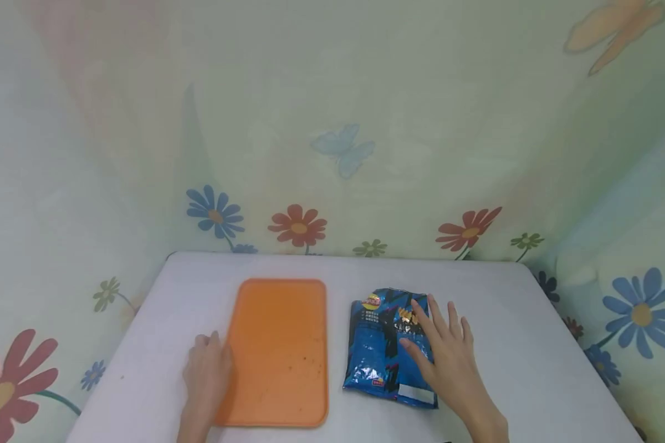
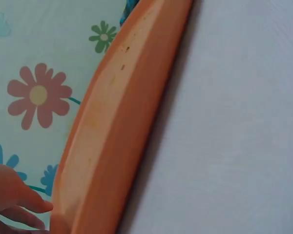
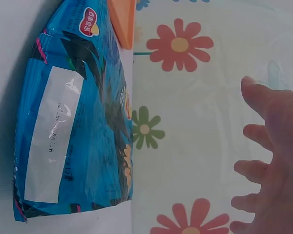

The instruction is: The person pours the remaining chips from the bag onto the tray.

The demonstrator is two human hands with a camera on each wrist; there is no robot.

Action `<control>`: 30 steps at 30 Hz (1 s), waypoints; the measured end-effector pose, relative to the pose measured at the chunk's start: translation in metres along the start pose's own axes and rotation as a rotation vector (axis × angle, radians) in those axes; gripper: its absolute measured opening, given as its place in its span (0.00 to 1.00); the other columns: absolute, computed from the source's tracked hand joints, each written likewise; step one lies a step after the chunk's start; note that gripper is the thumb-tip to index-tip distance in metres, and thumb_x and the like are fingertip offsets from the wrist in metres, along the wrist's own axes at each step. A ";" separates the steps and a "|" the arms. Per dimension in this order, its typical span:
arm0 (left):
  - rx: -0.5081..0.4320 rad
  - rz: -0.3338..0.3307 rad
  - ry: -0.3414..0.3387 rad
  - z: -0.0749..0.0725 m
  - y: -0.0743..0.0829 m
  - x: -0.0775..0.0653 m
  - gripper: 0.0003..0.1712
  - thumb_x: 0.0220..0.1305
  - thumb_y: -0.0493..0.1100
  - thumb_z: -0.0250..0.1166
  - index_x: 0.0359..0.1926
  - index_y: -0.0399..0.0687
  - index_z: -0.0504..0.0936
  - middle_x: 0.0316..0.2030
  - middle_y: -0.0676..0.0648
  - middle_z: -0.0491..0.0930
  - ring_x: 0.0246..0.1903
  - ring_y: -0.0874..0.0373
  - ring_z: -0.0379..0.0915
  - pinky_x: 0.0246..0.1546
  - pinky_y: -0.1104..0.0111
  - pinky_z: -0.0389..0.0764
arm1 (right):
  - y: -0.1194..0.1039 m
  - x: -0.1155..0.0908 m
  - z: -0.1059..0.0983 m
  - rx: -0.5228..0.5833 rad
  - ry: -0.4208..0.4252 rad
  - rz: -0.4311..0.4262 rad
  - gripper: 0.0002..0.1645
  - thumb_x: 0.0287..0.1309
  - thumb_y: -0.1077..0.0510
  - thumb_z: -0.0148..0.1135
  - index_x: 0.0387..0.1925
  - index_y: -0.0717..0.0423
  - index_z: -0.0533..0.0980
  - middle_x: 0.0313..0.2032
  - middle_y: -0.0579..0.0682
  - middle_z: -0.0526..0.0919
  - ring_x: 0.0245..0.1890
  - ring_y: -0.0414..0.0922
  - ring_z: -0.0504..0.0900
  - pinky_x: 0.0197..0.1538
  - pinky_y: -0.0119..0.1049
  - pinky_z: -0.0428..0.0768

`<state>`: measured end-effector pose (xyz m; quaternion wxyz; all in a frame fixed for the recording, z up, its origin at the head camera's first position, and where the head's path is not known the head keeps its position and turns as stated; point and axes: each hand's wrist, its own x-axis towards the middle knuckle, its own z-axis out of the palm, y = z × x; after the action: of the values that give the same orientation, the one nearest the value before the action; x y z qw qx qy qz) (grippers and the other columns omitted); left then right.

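Note:
A blue snack bag (image 1: 388,351) with dark and white patches lies on the white table, to the right of an orange tray (image 1: 279,357). My right hand (image 1: 449,351) is spread above the bag's right side in the head view. In the right wrist view its fingers (image 3: 256,170) are apart and hold nothing, with a gap between them and the bag (image 3: 63,131). At the tray's left edge is my left hand (image 1: 205,372), fingers loosely bent. The left wrist view has its fingertips (image 2: 44,207) right at the rim of the tray (image 2: 112,141).
The white table (image 1: 521,344) stands against a cloth backdrop (image 1: 399,184) printed with flowers and butterflies. Several dark specks (image 1: 305,358) lie on the tray's surface.

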<state>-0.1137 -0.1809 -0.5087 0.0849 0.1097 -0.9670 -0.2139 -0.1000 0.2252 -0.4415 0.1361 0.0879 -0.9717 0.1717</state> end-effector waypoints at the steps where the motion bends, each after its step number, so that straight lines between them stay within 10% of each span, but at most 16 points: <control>1: -0.006 -0.005 -0.001 0.003 -0.001 0.000 0.21 0.66 0.39 0.58 0.55 0.27 0.74 0.42 0.30 0.75 0.35 0.41 0.74 0.25 0.56 0.75 | 0.000 0.000 -0.001 -0.001 0.004 -0.001 0.45 0.60 0.42 0.62 0.75 0.42 0.54 0.74 0.63 0.52 0.73 0.70 0.43 0.68 0.71 0.40; 9: 0.007 -0.012 -0.012 0.016 0.000 0.004 0.17 0.66 0.35 0.56 0.52 0.31 0.78 0.30 0.39 0.74 0.20 0.55 0.68 0.15 0.68 0.66 | 0.001 0.001 -0.003 0.014 0.019 0.012 0.46 0.60 0.38 0.60 0.75 0.41 0.53 0.74 0.62 0.52 0.73 0.69 0.43 0.68 0.71 0.40; 22: 0.021 0.009 -0.021 0.013 -0.003 0.004 0.19 0.60 0.31 0.56 0.53 0.32 0.78 0.27 0.38 0.78 0.22 0.51 0.72 0.16 0.64 0.69 | 0.001 -0.001 -0.003 0.010 0.057 -0.006 0.51 0.51 0.44 0.70 0.73 0.46 0.57 0.72 0.67 0.56 0.70 0.74 0.49 0.66 0.72 0.48; 30: -0.030 0.023 -0.021 0.011 -0.003 0.003 0.15 0.58 0.29 0.55 0.46 0.33 0.81 0.22 0.40 0.76 0.19 0.54 0.67 0.13 0.67 0.62 | 0.019 -0.007 0.009 0.064 -0.089 0.189 0.54 0.52 0.39 0.69 0.73 0.53 0.54 0.71 0.73 0.54 0.67 0.76 0.53 0.60 0.75 0.56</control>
<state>-0.1184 -0.1803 -0.5196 0.0788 0.0952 -0.9656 -0.2286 -0.0996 0.2403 -0.4570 0.0728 0.0075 -0.9748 0.2106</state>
